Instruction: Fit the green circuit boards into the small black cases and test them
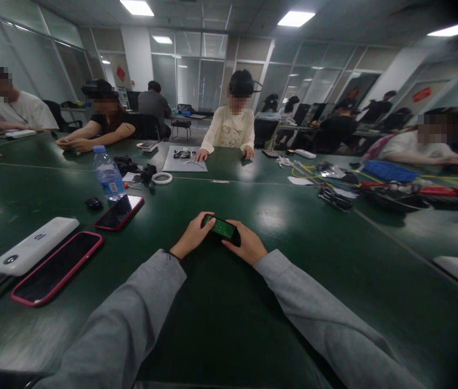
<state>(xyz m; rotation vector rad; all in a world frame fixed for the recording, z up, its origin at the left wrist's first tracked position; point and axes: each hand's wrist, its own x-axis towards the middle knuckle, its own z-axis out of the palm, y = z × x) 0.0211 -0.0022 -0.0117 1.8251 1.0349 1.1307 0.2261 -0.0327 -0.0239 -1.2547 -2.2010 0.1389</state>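
A: Both hands are on one thing: the left hand (192, 236) and the right hand (246, 244) grip the ends of a small black device with a lit green screen (221, 228), fingers curled around it, thumbs on top. It sits low over the dark green glossy table (229, 324), straight ahead of the grey sleeves.

B: Which step is that, do you think?

A: I judge it is mid-handling, the device gripped and looked at, not set down. Any further move calls for a steady two-handed hold and small thumb work.

B: Room around the device?

A: Bare table lies right of it and beyond it. Left of the device lies a red-edged black phone (119, 212), with a clear plastic water bottle (108, 174) behind that; further left, a pink-edged black phone (56, 267) lies beside a white oblong power bank (33, 245). Beyond the device, a person in a cream top sits at a grey mat (184, 160). The table's near edge lies under the forearms.
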